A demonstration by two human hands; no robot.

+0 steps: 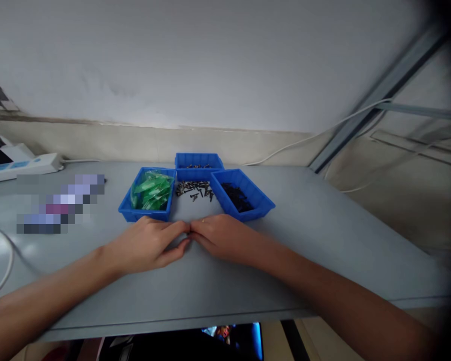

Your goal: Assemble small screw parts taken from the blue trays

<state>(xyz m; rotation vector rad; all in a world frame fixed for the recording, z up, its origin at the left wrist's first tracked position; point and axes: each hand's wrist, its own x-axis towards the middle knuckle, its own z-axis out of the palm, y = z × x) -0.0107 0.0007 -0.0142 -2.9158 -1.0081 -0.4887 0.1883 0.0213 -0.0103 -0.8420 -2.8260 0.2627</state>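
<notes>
My left hand (154, 244) and my right hand (221, 236) meet fingertip to fingertip above the grey table, in front of the blue bins. Both are closed in a pinch around something small and dark at the fingertips, too small to name. Just beyond them lies a loose pile of small screws (197, 189). The left blue bin (130, 213) holds green plastic packets (153, 190). In the right blue bin (261, 200) are dark screw-like pieces (237, 197). A third blue bin (199, 174) at the back contains small brass-coloured and dark pieces.
A white power strip (41, 165) sits at the back left, near a blurred-out object (63, 203). White cables run along the left edge and up a metal frame (361, 110) at the right. A wall closes off the table's back. Below the front edge a lit screen (229, 335) shows.
</notes>
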